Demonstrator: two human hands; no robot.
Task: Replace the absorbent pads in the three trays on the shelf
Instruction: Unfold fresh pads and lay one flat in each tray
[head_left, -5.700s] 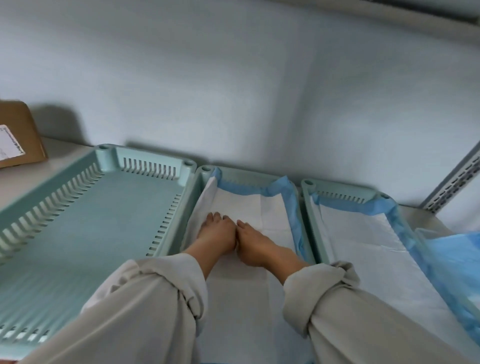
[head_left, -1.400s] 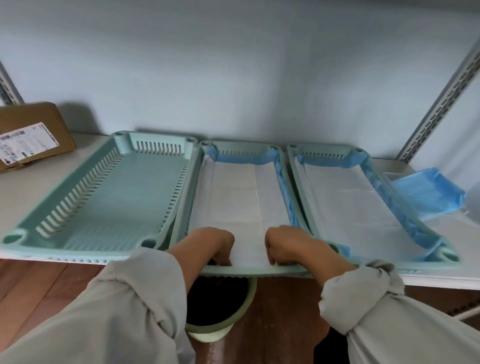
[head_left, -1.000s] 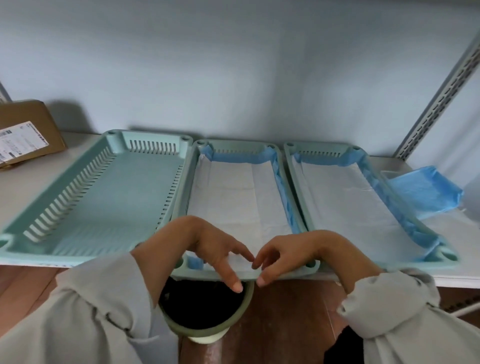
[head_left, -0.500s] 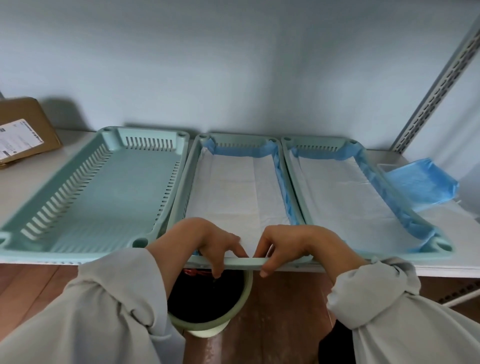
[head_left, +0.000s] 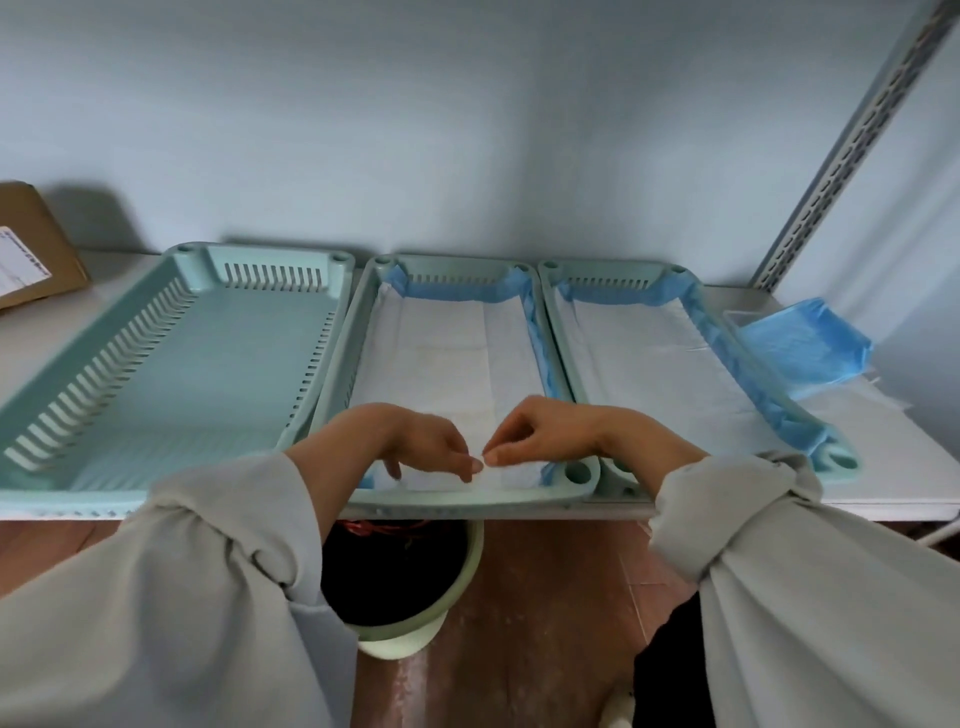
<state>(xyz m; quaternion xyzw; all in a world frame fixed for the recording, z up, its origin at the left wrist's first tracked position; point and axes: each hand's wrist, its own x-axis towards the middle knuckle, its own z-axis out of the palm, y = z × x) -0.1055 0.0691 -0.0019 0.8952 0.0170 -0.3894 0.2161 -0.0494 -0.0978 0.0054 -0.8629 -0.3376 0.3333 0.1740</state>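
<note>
White shelf (head_left: 883, 467) against pale wall, three trays side by side running front-to-back: left tray (head_left: 171, 364) bare, spare blue pad (head_left: 802, 343) far right; left hand (head_left: 421, 447), right hand (head_left: 540, 436) fingers curled, apparently pinching middle pad (head_left: 447, 353) near edge.

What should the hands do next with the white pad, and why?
Probably press the pad's near edge flat into the middle tray. Both the left hand and right hand work at that edge, and it looks not quite tucked. Afterwards, the left tray has no pad, while a folded blue pad waits on the shelf.
</note>
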